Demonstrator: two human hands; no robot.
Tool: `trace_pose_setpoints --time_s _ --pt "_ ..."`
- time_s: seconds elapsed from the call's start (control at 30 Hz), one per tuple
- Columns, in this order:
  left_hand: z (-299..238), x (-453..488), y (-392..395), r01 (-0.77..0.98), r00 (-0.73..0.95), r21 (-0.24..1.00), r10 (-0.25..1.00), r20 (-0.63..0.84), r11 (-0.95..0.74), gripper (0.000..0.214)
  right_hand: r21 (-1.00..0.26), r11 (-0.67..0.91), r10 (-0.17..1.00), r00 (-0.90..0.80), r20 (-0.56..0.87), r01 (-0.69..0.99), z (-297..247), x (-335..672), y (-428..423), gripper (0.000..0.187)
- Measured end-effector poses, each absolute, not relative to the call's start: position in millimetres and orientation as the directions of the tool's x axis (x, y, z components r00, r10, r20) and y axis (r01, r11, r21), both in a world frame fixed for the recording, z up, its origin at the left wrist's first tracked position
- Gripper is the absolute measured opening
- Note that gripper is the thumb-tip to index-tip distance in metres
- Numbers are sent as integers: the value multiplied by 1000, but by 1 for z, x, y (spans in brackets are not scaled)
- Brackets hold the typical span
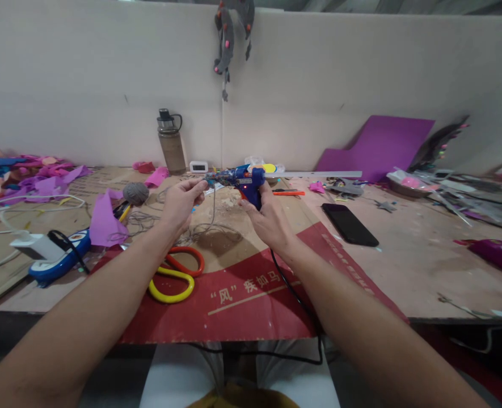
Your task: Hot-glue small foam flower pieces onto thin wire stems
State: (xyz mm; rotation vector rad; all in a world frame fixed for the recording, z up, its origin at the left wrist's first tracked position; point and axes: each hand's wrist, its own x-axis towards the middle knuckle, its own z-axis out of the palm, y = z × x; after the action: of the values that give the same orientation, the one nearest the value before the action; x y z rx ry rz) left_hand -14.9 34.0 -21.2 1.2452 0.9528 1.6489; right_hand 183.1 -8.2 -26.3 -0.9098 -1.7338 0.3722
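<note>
My right hand [270,221] is wrapped round the handle of a blue hot glue gun [251,184], its nozzle pointing left and a long glue stick [314,174] jutting from its back. Close to the nozzle, my left hand [185,198] pinches something small that I cannot make out. A thin grey cord [214,209] hangs down near the nozzle to loose strands on the table. Below my left hand lie scissors with one red and one yellow handle loop [172,286]. A ball of grey yarn [135,194] sits to the left.
A red printed sheet [254,306] covers the table's front edge. On the left are a blue power strip [59,260] and pink and purple scraps [50,175]. A bottle [172,144] stands behind; a black phone [349,224] lies right. The gun's black cable [295,294] runs over the edge.
</note>
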Motion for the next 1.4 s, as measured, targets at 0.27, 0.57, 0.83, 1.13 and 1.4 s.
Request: trace_pose_setpoints --time_s 0.27,0.57,0.83,1.13,1.4 --pt "-20 -12 31 -193 -150 913 930 335 -360 17 -624 679 712 -139 689 386 -27 182 -8 49" --pt "-20 -13 32 -214 -148 908 931 334 -360 14 -628 661 721 -116 683 410 -27 184 -9 50" --pt "-19 -13 31 -212 -144 910 932 332 -357 16 -639 632 740 -96 666 439 -26 183 -10 51" --pt "-17 -11 31 -199 -143 914 933 330 -354 11 -628 661 720 -114 684 410 -26 179 -12 51" --pt "-18 -12 31 -203 -136 915 936 326 -348 11 -648 635 744 -106 660 421 -26 182 -11 50"
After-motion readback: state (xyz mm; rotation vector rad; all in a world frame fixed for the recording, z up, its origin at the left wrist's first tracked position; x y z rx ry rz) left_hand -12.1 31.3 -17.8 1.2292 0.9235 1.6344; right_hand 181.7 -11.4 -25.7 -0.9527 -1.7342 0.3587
